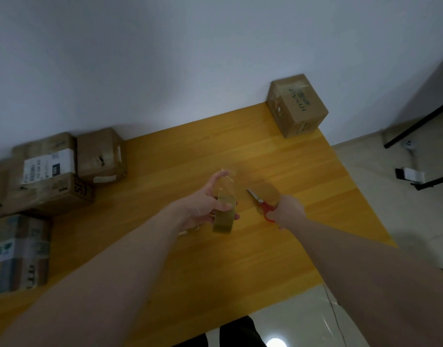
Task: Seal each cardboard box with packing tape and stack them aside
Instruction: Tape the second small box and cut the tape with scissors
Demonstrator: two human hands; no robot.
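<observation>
Near-left box: a taped cardboard box (17,254) with blue-and-white labels lies at the table's left edge, closest to the person.
Labelled box: farther back on the left, a larger box (46,175) carries a white shipping label on its top face.
Small box: just beside it to the right, a plain brown box (101,154) stands against the white wall (165,58).
Table: a yellow wooden table (290,171) runs from near left to far right.
Left hand: the left hand (205,204) holds the tape roll above the middle of the table, fingers curled around its rim, with one finger stretched up along a strip pulled free.
Tape roll: the roll of clear packing tape (224,214) stands on edge in that grip; its loose end rises toward the far side.
Scissors: red-handled scissors (261,202) lie just right of the roll, blades pointing far-left.
Right hand: the right hand (289,211) grips the red handles, fingers closed over the loops; the fingertips are hidden.
Far box: a sealed box (299,105) with green print sits apart at the table's far right corner.
Floor: pale tiles (365,196) show at right.
</observation>
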